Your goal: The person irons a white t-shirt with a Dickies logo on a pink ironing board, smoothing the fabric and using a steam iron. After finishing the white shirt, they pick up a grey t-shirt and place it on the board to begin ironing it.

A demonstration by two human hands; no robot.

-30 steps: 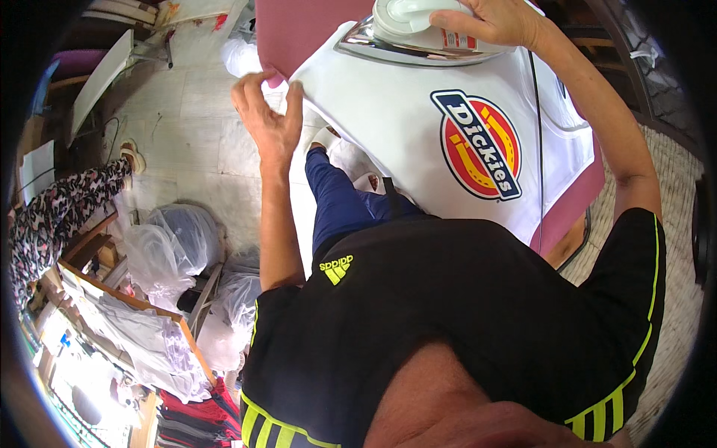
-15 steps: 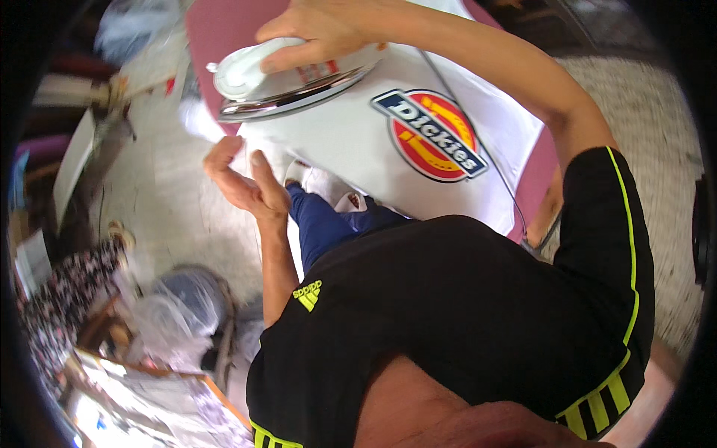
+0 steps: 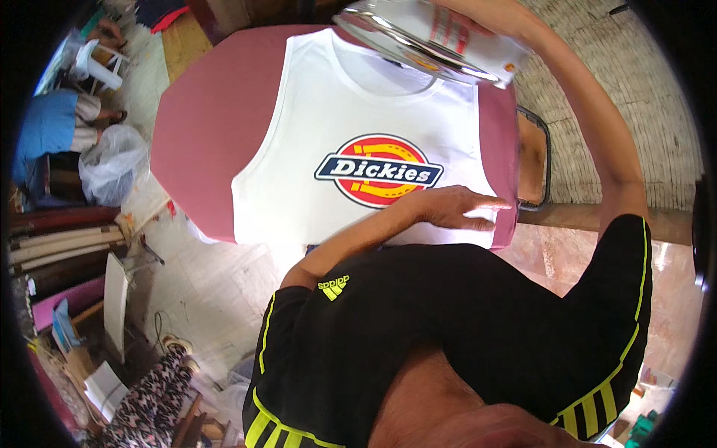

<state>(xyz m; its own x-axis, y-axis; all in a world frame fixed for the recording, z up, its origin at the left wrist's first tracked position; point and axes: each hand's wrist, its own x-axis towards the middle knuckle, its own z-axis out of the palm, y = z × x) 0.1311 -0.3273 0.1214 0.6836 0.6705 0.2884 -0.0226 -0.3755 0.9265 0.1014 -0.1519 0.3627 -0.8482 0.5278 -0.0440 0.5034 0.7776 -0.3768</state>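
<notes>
White sleeveless shirt with a red, yellow and navy round emblem, spread over a dusty-pink tabletop; the iron shines silver and white

A white plastic bag is seen on the pale floor. Just beyond the bag, a white plastic chair is placed. Nearer than the bag, dark planks are stacked, and a leopard-patterned cloth lies well apart from it.

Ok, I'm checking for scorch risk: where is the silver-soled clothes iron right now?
In the head view the silver-soled clothes iron is held up in the right hand at the top edge, above the collar of the white sleeveless shirt.
</notes>
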